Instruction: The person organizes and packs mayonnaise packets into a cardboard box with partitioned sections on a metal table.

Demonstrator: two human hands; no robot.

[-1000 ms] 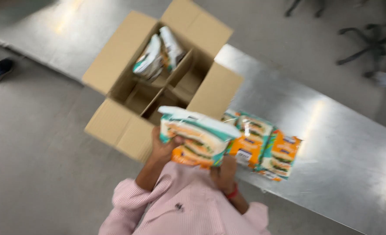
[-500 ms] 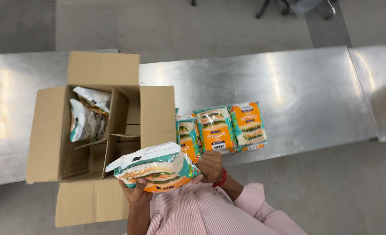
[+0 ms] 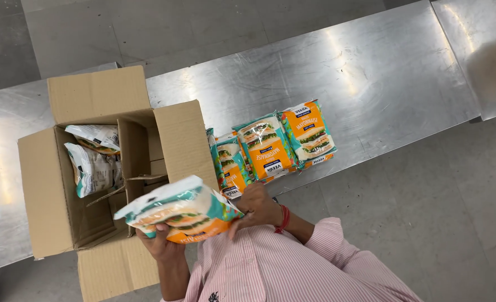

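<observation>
Head view: both hands' fingers (image 3: 161,228) clamp a glossy teal-and-orange pouch stack (image 3: 178,211)

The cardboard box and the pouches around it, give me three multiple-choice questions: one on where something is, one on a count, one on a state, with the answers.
1. Where does the cardboard box stand?
A. on the steel table
B. on the floor
C. on a chair

2. How many pouches lie on the steel table beside the box?
A. one
B. three
C. six

3. What state is the box in?
A. taped shut
C. crushed flat
B. flaps open, pouches inside

Answers:
1 A, the box rests at the table's near edge, one flap hanging over it.
2 B, three orange and teal pouches on the table lie overlapped right of the box.
3 B, the flaps are spread and pale pouches inside show in one compartment, while the left hand and right hand hold a stack of pouches close by.
</observation>
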